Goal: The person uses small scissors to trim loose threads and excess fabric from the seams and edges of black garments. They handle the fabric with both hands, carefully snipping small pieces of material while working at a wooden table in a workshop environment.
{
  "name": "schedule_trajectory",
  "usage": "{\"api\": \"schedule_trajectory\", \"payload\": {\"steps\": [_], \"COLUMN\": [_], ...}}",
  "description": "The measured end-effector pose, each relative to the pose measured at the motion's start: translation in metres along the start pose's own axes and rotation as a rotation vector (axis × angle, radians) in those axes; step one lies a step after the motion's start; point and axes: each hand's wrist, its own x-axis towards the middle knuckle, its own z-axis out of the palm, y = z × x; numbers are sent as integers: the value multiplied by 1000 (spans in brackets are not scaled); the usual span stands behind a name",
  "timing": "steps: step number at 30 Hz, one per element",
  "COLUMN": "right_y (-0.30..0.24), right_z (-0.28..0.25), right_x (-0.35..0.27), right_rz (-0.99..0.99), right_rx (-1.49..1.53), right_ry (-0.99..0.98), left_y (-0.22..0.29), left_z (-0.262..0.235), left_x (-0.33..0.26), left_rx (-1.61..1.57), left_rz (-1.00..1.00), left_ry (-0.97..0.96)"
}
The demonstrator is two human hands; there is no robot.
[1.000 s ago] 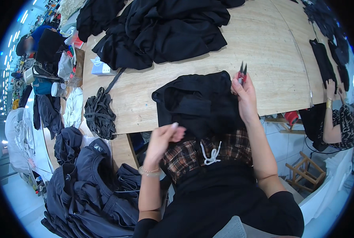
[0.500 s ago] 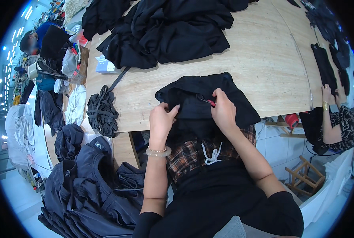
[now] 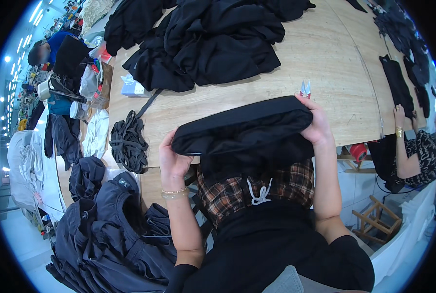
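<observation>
A black garment [image 3: 242,128] is stretched between both hands above the near edge of the wooden table [image 3: 325,63]. My left hand [image 3: 173,158] grips its left end, a bracelet on that wrist. My right hand [image 3: 316,124] grips the right end. Small thread snips [image 3: 304,89] with red and white handles stick up just behind my right hand; whether the hand holds them or they lie on the table I cannot tell. The garment's lower part hangs down in front of my plaid shirt.
A big heap of black garments [image 3: 213,44] covers the table's far side. A bundle of black cords [image 3: 128,141] lies at the left edge. Dark grey clothes [image 3: 110,234] pile up at lower left. Another person's hand [image 3: 400,117] rests on black cloth at right.
Both hands took hold of the garment's ends and raised it, spread wide, off the table. A second ago my right hand held the snips up and my left hand was lower.
</observation>
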Motion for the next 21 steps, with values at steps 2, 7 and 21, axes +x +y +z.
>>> {"api": "schedule_trajectory", "payload": {"steps": [2, 7, 21], "right_y": [0, 1, 47], "right_z": [-3, 4, -37], "right_x": [2, -5, 37], "right_rz": [-27, -91, -384], "right_rx": [-29, -111, -1230], "right_ry": [-32, -25, 118], "left_y": [3, -1, -55], "left_z": [5, 0, -26], "left_x": [1, 2, 39], "left_rx": [59, 121, 1644], "left_rz": [7, 114, 773], "left_ry": [44, -18, 333]}}
